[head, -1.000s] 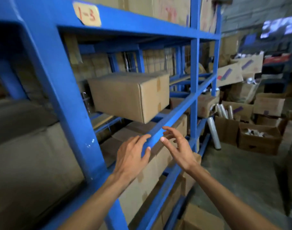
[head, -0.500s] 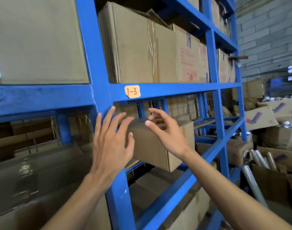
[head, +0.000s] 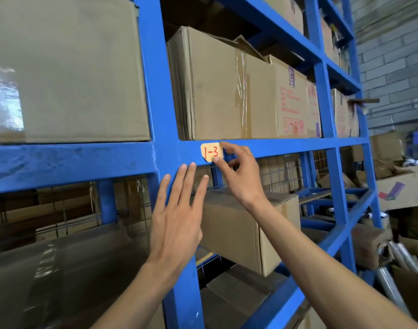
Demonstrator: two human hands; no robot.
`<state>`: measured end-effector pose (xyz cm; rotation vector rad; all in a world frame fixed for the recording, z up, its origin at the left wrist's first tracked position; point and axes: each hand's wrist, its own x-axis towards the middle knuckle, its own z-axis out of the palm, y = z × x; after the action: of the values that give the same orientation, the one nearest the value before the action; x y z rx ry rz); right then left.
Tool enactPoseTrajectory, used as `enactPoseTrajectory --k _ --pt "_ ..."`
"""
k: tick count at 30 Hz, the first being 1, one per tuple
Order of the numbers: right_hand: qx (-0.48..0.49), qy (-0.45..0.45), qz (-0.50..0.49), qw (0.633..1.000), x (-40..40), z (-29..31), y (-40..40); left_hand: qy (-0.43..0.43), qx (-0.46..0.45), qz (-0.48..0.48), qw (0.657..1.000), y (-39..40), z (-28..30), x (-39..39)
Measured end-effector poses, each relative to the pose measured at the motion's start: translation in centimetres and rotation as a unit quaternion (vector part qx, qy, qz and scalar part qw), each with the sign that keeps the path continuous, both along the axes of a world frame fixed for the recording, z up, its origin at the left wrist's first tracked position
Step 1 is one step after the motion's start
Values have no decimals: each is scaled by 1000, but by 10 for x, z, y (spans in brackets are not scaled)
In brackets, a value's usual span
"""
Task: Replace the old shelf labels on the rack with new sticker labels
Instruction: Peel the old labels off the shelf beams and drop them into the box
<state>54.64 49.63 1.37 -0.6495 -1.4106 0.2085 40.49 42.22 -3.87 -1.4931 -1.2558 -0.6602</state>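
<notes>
An orange paper label (head: 210, 152) marked "1-3" in red is stuck on a horizontal beam of the blue steel rack (head: 286, 146). My right hand (head: 239, 176) is at the label's right edge, its index finger above and thumb below that edge, pinching it. My left hand (head: 177, 214) is held flat with straight fingers against the blue upright post just below the beam, fingertips reaching the beam's lower edge, left of the label.
Cardboard boxes (head: 227, 86) fill the shelf above the beam, and another box (head: 248, 231) sits on the shelf below. Open cartons (head: 398, 191) and foil rolls (head: 402, 255) are piled on the floor at right, before a grey brick wall (head: 398, 55).
Both hands rose from the lower shelf beam to the labelled beam. The right hand reached the "1-3" label and took its edge; the left hand flattened on the post. My view tilted upward.
</notes>
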Motion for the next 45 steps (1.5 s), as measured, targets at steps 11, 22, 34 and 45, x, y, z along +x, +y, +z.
enactPoseTrajectory --k 11,22,34,45 --pt "30 124 10 992 6 -4 -2 -12 -13 -8 1000 -1 -1 0" --pt "19 151 5 988 17 -28 -24 -16 -15 -14 1000 -1 -2 -3" --pt "-127 132 -36 982 75 -126 -41 -48 -97 -189 976 0 -84 23" --pt "-314 81 -108 940 123 -272 -55 27 -427 -93 899 31 -268 39"
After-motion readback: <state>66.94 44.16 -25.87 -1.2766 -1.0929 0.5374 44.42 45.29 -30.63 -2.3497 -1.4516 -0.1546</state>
